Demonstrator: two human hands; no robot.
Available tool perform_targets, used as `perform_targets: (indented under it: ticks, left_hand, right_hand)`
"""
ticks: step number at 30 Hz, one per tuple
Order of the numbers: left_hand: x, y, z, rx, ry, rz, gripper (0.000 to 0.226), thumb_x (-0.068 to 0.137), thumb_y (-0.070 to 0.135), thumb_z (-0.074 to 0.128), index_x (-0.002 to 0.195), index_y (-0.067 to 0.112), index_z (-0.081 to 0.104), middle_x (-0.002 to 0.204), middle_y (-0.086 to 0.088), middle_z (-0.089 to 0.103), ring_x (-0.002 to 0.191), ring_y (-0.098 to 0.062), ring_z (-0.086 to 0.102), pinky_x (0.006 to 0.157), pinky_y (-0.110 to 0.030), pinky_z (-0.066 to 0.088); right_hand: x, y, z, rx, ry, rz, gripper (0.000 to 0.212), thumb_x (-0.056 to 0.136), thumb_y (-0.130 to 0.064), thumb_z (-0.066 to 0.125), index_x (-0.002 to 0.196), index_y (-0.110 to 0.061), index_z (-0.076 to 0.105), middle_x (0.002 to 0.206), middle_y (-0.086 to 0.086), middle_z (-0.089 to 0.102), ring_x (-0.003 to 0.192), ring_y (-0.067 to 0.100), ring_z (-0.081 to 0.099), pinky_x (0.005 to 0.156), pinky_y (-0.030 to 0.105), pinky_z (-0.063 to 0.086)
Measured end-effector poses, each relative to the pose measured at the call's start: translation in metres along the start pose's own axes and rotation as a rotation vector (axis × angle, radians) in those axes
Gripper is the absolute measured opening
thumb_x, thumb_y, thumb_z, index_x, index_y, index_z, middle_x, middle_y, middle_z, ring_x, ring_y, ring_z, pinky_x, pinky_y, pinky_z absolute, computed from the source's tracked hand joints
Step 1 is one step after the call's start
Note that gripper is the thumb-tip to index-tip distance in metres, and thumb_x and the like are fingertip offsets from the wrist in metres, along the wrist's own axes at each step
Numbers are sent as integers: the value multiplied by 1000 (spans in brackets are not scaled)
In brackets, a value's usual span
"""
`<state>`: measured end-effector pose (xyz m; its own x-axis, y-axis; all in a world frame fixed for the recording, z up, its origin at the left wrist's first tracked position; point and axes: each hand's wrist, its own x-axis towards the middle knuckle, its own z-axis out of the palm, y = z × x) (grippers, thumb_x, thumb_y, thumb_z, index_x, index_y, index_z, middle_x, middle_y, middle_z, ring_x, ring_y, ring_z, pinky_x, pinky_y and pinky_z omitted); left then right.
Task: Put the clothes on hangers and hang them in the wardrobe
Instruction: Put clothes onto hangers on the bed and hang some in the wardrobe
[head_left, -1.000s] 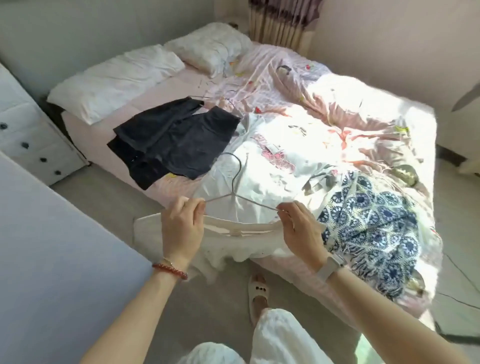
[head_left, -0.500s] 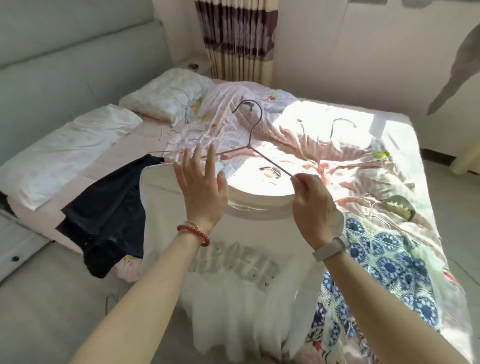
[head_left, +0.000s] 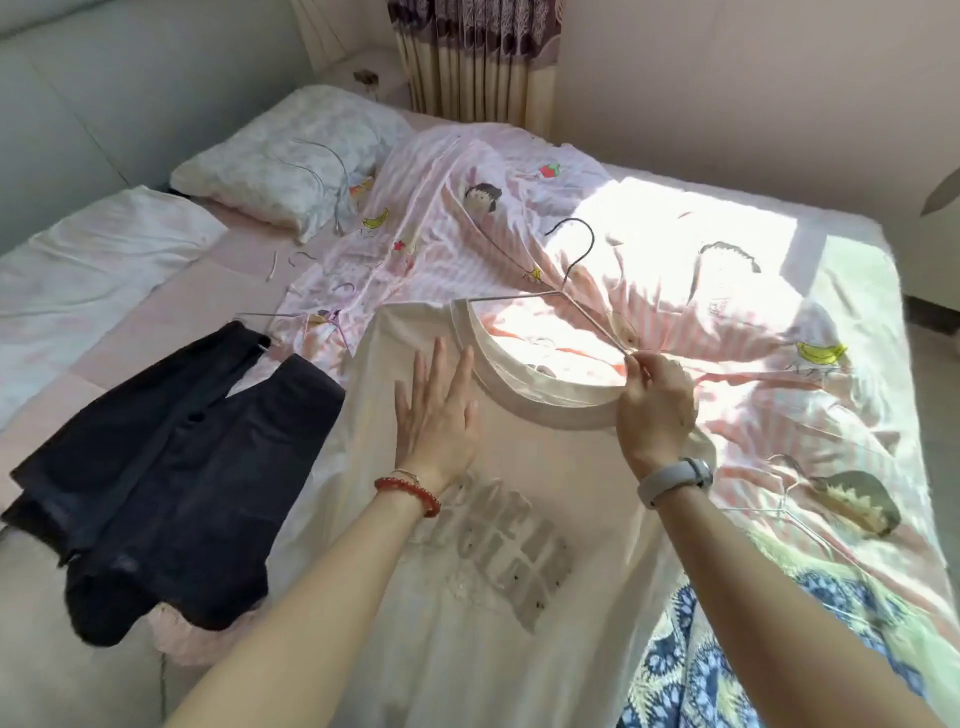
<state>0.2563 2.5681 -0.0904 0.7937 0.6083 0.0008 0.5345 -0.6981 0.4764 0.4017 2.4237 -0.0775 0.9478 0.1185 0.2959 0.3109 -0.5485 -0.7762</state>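
A cream T-shirt (head_left: 509, 613) with grey lettering hangs in front of me over the bed. A thin wire hanger (head_left: 571, 275) pokes out of its neck opening, hook pointing up. My left hand (head_left: 436, 410) lies flat with straight fingers against the shirt's left shoulder. My right hand (head_left: 654, 400) pinches the hanger's right arm together with the collar edge. A black garment (head_left: 171, 478) lies on the bed's left side, and a blue patterned garment (head_left: 727, 670) lies at the lower right.
The bed (head_left: 182, 317) carries a pink cartoon-print duvet (head_left: 467, 208), two pillows (head_left: 291, 156) and more wire hangers (head_left: 322, 171) near the pillow and at the right (head_left: 795, 499). Curtains (head_left: 472, 57) hang at the back. Grey floor (head_left: 47, 670) shows lower left.
The shirt was lifted from a bunched state at the bed's edge and now hangs spread out. My left hand let go and lies flat on the shoulder. The view tilted up.
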Motion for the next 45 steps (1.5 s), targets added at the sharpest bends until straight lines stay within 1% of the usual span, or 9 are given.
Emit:
perform_targets:
  ticks: [7,9,12,18,25,32,36,41,45]
  left_hand:
    - [-10,-70,124,235,-391,-198,57,98,32,27,147,31,-1,156,0,-12,142,-24,-10,112,-51,0]
    - [-19,-84,140,276,-420,-219,56,98,33,27,147,31,0,156,0,-9,142,-24,-7,112,-49,4]
    - [-22,-94,146,332,-415,-215,55,97,31,27,147,29,3,156,-2,-5,143,-25,-2,111,-49,7]
    - [-26,-81,117,294,-282,-177,51,96,26,29,145,25,16,156,-3,2,143,-23,-3,112,-51,1]
    - [-130,-83,45,248,-49,-236,52,96,26,32,146,25,18,156,1,10,143,-16,2,113,-42,-1]
    - [-342,-119,-24,190,183,-512,45,90,19,50,135,17,45,145,-5,38,137,-23,28,109,-51,17]
    - [-483,-143,-70,328,350,-626,38,77,10,68,114,10,64,122,-12,61,116,-29,55,94,-56,39]
    - [-655,-159,-129,532,524,-911,33,75,8,63,107,7,67,113,-15,64,105,-32,61,89,-57,43]
    - [-770,-143,-159,561,641,-1182,31,77,3,65,108,3,65,117,-17,62,108,-34,59,93,-57,40]
  right_hand:
    - [18,116,106,-294,-386,184,29,90,-10,46,116,-11,60,127,14,52,123,29,38,103,38,25]
    - [11,134,116,-390,-455,131,40,90,-11,47,130,-15,48,142,9,40,132,26,30,109,44,18]
    - [-11,143,115,-508,-559,-52,48,88,-13,47,135,-15,38,145,9,34,134,26,27,109,48,21]
    - [-70,110,93,-514,-728,-154,51,93,-22,37,143,-18,27,154,4,18,142,22,12,115,45,11]
    - [-161,25,39,-397,-730,-376,43,91,-16,45,134,-10,44,145,11,38,138,31,26,109,52,22]
    - [-324,-51,-25,-230,-910,-676,36,91,-14,46,126,-11,52,139,10,46,135,30,33,110,51,20]
    - [-428,-97,-52,-136,-1066,-915,35,91,-15,46,125,-12,53,141,8,43,135,28,32,108,44,24]
    - [-551,-166,-89,77,-1221,-1220,31,80,-17,46,103,-7,64,116,13,62,113,34,55,92,47,43]
    - [-642,-206,-120,273,-1329,-1402,28,81,-11,54,107,-7,64,118,13,62,116,34,53,94,46,41]
